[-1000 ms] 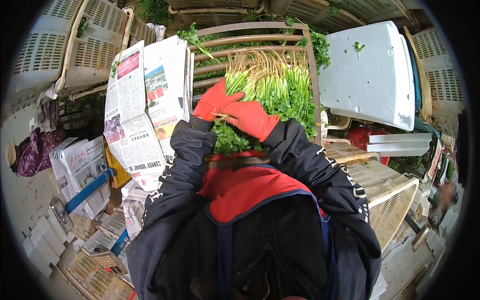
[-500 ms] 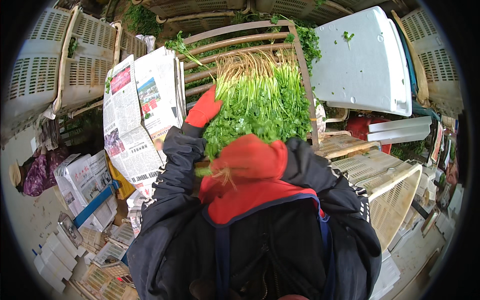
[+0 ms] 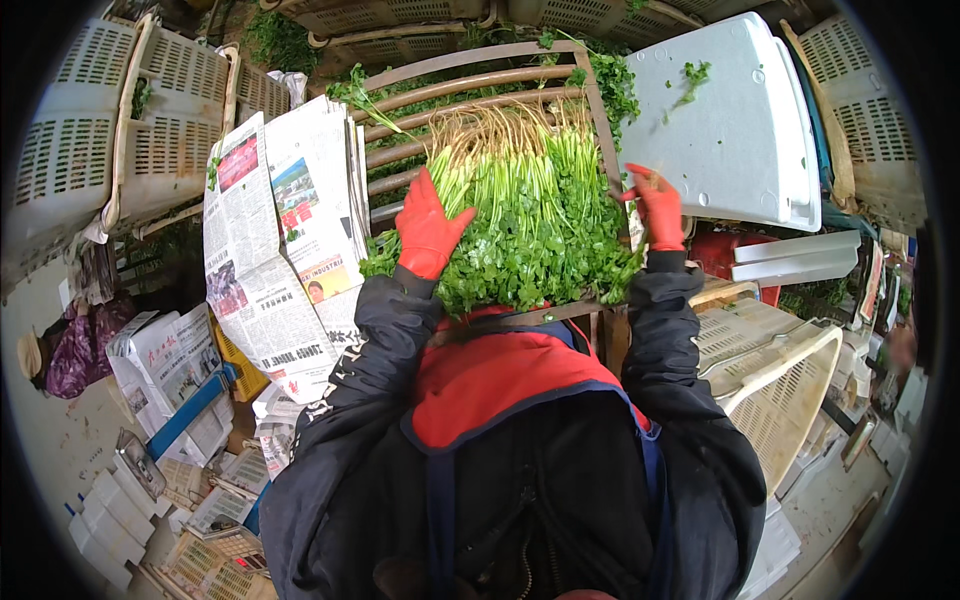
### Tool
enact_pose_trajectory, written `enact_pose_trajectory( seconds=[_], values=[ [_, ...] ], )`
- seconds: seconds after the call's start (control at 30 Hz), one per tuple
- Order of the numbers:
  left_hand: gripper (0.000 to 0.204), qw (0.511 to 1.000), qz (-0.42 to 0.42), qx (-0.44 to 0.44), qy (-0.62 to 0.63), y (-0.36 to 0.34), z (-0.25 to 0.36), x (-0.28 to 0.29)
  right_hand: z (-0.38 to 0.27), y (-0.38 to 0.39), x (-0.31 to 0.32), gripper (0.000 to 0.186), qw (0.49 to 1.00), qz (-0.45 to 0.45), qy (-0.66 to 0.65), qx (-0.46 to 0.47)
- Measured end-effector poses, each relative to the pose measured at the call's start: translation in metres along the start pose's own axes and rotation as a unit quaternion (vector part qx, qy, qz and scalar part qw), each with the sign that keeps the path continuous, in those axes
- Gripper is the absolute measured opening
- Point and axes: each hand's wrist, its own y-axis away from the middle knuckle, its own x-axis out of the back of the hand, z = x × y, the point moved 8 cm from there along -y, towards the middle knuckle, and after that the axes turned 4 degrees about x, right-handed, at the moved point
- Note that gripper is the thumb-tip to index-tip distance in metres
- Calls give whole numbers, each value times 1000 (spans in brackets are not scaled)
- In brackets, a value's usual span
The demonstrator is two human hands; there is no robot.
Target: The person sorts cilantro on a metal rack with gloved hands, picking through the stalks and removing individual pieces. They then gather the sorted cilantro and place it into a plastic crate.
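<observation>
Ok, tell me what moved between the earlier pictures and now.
The right hand swung from the near middle of the pile of leafy greens out to its right edge. The left hand stayed pressed on the left side. The two gloved hands, close together a second ago, now flank the pile. The newspapers and the white foam lid stayed put.

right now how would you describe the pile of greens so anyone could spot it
On the slatted wooden rack ahead lies a flat heap of leafy green herbs with pale roots, between both red-gloved hands. Unlike the loose sprigs around, its stems are aligned, roots pointing away.
</observation>
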Motion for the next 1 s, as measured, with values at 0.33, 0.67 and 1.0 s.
enact_pose_trajectory(
  seconds=[0.33, 0.67, 1.0],
  values=[
    [57, 965, -14, 203, 167, -9, -67, -6, -6, -33, -15, 26, 997, 37, 68, 18],
    [64, 998, 64, -15, 17, -5, 6, 38, 39, -85, -40, 49, 942, 10, 334, -13],
    [37, 928, -143, -216, 268, -5, 191, -22, 34, -56, -30, 33, 992, 36, 117, -8]
  ],
)
